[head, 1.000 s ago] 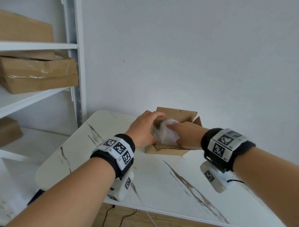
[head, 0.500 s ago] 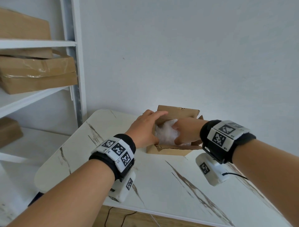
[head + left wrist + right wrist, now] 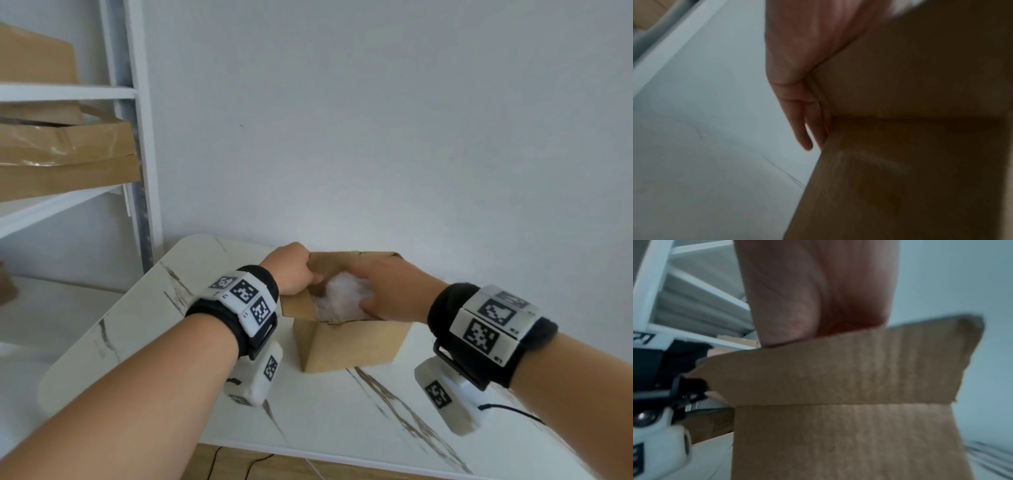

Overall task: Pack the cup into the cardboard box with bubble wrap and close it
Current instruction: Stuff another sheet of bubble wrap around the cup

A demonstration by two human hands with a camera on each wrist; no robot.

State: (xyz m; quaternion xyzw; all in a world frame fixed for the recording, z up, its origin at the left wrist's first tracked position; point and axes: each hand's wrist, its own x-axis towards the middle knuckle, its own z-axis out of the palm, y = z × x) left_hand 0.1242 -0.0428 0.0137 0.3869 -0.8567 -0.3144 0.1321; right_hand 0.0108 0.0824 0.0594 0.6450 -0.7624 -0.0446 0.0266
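Cardboard box stands open on the white marble-pattern counter in front of you, its near flap upright in the right wrist view. Inside it sits a white wad of bubble wrap; the cup itself is not visible, so you cannot tell where it lies. Your left hand is at the box's left edge, its fingers curled over the left flap and gripping it; the left wrist view shows 2 fingers lying along the cardboard. Your right hand reaches over the opening and rests on the bubble wrap, fingers bent down into it; whether they pinch it cannot be told. Farther off on the left, a white shelf holds other cardboard boxes.
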